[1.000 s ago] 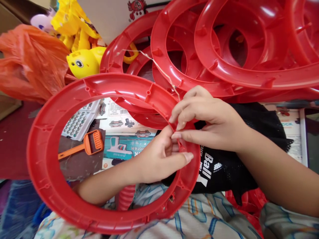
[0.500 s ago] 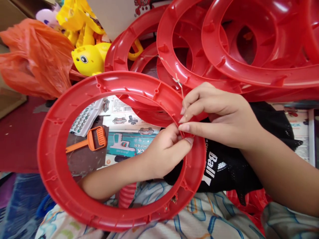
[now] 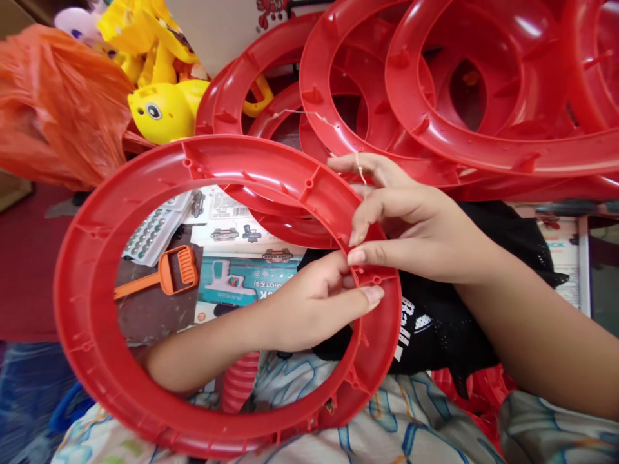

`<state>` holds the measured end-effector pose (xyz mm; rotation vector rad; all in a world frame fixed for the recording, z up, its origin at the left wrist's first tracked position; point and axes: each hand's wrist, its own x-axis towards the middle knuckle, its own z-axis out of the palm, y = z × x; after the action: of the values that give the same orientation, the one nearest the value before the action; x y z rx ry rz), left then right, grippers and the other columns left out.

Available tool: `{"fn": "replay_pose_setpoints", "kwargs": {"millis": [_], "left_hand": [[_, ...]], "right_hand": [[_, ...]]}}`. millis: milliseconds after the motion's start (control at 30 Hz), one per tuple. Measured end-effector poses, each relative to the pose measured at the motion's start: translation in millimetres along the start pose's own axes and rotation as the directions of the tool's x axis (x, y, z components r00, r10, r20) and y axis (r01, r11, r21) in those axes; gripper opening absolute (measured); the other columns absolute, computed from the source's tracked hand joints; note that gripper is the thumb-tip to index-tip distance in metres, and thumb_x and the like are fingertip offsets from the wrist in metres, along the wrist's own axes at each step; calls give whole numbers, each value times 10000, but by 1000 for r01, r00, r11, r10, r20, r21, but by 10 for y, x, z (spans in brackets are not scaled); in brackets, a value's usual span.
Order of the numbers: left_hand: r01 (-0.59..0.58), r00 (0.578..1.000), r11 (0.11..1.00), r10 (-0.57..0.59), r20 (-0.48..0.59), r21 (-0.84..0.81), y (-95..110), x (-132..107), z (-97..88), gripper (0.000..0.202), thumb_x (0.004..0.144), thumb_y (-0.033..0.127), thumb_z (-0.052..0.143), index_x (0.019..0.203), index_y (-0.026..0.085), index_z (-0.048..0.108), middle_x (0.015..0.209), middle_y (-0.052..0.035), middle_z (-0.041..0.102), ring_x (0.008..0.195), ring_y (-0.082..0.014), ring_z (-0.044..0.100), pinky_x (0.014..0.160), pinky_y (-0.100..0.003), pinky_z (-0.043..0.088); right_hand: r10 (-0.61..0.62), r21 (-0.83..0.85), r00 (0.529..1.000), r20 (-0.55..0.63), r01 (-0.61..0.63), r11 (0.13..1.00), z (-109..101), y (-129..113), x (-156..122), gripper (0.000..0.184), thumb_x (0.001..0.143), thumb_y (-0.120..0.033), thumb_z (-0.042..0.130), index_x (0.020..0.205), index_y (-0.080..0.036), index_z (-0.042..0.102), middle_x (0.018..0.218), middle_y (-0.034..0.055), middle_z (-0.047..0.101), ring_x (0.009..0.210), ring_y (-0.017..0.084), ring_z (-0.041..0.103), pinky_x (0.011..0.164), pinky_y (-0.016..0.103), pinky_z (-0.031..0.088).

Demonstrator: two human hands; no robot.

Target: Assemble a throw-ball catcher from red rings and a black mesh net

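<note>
A large red plastic ring [image 3: 97, 270] with ribs and screw posts stands tilted before me, its lower edge against my patterned clothing. My left hand [image 3: 309, 303] reaches through its opening and grips the right side, thumb over the rim and fingers curled. My right hand [image 3: 406, 225] pinches at the same part of the rim, thumb and index finger close together. A thin pale wire [image 3: 360, 169] with small bumps runs up from between the right fingers and trails to the upper left. Whatever lies right at the pinch is too small to make out clearly.
Several more red rings [image 3: 319, 84] are piled behind. To the left are yellow toys [image 3: 164, 113] and an orange plastic bag [image 3: 62, 109]. An orange plastic tool [image 3: 176, 270], a printed toy box [image 3: 232, 280] and a black cloth [image 3: 449, 335] lie below.
My right fingers have spread and shifted slightly, the upper ones lifting away from the rim. The wire now trails further up and left. The ring has moved slightly left.
</note>
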<state>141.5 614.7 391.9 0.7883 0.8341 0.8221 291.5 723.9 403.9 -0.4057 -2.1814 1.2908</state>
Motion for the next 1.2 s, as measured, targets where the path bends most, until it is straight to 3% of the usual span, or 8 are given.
{"fn": "replay_pose_setpoints", "kwargs": {"millis": [133,233,367,567,667,800,933,1200], "left_hand": [[-115,988,993,113,-102,-22,0,-15,63,150,876,178,614,988,194,515,875,18,619,745,-77,594,694,-191,523],[-190,958,980,174,-228,-50,-51,14,142,156,870,151,607,941,208,480,887,21,650,672,-64,602,633,-175,522],[-286,917,958,263,-299,-34,-131,87,200,151,889,172,584,948,216,452,1006,-1,652,823,-86,648,749,-199,541],[-211,909,911,317,-272,355,-90,130,70,199,919,189,528,1070,215,401,1126,-33,564,1046,-148,574,882,-293,490],[-126,949,856,251,-191,501,-18,105,7,203,890,158,521,1038,194,385,1156,-73,563,1139,-198,536,977,-375,456],[-106,987,828,157,-46,550,16,41,-62,225,900,211,507,1077,184,371,1176,-111,576,1134,-233,557,975,-430,478],[-112,994,780,86,72,616,-13,-14,-165,398,894,266,535,1239,158,368,1253,-137,528,1201,-266,513,1039,-479,448],[-234,969,803,143,204,548,-169,-27,-178,507,872,338,550,1302,140,369,1077,-109,552,933,-219,565,845,-409,539]], "right_hand": [[26,27,1000,-17,-25,999,11,-13,0,102,789,-198,729,739,-158,649,1115,49,652,1307,209,497,1087,378,425],[31,28,998,-58,-30,999,11,-9,0,112,771,-201,743,731,-150,651,1208,55,632,1299,204,509,1107,355,406],[34,54,997,-67,-30,998,-6,4,-2,96,764,-190,739,748,-145,657,1257,63,604,1242,216,554,1082,391,430],[2,-15,995,-101,-4,1000,-19,24,-7,90,757,-203,762,760,-151,689,1349,84,500,1272,201,492,1126,368,387],[-77,-24,986,-145,74,997,-23,18,-14,97,736,-221,790,777,-190,708,1367,49,475,1300,212,460,1133,370,392],[-104,-31,994,-38,103,994,-36,-20,-23,53,772,-222,762,815,-208,735,1399,49,481,1345,237,440,1132,384,413],[-82,-41,996,45,84,996,-23,-45,-16,48,785,-240,753,789,-193,742,1377,59,499,1358,219,439,1169,405,345],[-75,21,994,82,73,997,16,-46,-6,51,772,-245,763,747,-203,750,1391,22,483,1374,222,412,1189,399,290]]}}
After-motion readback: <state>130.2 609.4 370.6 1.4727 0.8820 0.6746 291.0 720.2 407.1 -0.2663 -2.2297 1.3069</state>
